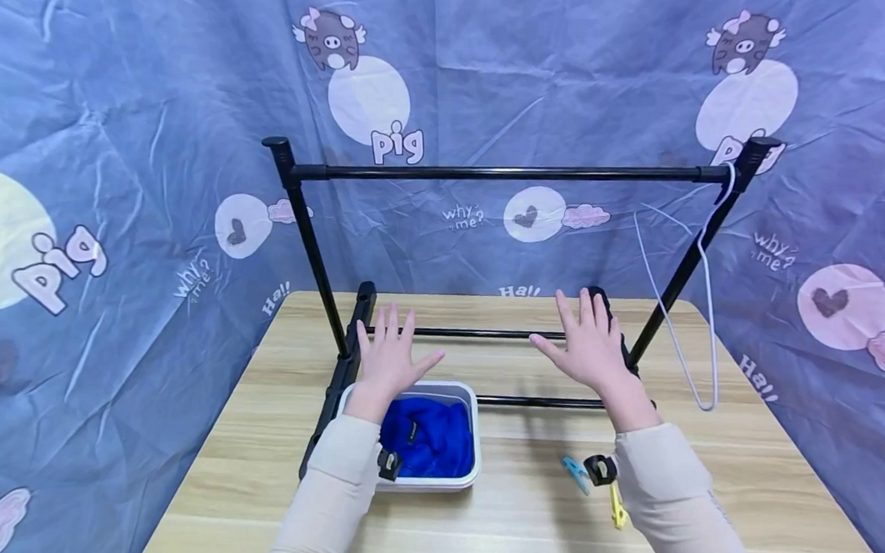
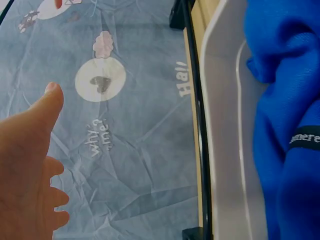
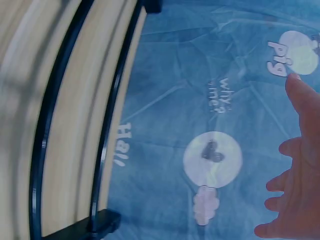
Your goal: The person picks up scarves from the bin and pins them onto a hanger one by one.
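Note:
Fingers spread, my left hand is held up above the far left part of a white plastic basin. Inside the basin lies a crumpled blue cloth with a small dark label; the left wrist view shows the cloth up close. My right hand is raised in the same way, its fingers apart and nothing in its grasp, in front of the right side of a black rack. A white hanger hangs from the right end of the rack's top bar.
On the table near my right wrist lie a blue clothespin and a yellow clothespin, partly covered by the sleeve. Two lower black bars cross between the rack's feet. A blue printed curtain surrounds the table's back and sides.

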`<action>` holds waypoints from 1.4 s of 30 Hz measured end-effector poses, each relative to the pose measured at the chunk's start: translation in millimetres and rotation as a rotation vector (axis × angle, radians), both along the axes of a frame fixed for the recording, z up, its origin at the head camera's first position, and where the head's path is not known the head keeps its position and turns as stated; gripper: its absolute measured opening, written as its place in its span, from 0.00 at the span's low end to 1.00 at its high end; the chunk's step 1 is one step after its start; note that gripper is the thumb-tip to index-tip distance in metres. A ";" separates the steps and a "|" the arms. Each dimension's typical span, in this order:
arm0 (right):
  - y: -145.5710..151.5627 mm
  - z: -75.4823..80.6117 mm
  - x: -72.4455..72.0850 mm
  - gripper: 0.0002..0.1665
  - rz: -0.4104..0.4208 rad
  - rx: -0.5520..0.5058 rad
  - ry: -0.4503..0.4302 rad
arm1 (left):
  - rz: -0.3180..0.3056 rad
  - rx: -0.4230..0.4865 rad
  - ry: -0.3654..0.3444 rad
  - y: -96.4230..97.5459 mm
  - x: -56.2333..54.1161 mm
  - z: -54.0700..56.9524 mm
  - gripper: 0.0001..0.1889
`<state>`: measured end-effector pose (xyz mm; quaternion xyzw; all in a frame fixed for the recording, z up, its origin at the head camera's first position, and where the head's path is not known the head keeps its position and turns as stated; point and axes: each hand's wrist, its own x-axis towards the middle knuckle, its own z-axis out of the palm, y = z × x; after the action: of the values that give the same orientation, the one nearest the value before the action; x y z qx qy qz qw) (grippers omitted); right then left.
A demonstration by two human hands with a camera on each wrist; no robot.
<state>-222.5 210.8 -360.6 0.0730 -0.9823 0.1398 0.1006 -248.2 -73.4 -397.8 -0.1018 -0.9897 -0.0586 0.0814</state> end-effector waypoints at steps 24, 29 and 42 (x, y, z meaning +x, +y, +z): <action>37.9 36.6 43.8 0.49 0.034 -0.018 0.440 | -0.112 0.313 0.031 15.3 21.5 -6.8 0.45; 45.9 39.7 52.9 0.48 -0.037 -0.035 0.509 | -0.140 0.390 0.068 19.0 25.8 -18.1 0.44; 60.7 25.9 71.2 0.48 -0.232 -0.236 0.688 | -0.131 0.495 0.068 27.6 34.1 -46.2 0.39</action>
<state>-151.3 271.6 -334.6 -0.0083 -0.8701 0.2068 0.4473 -214.1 -45.9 -444.0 -0.1448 -0.9331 -0.3010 0.1330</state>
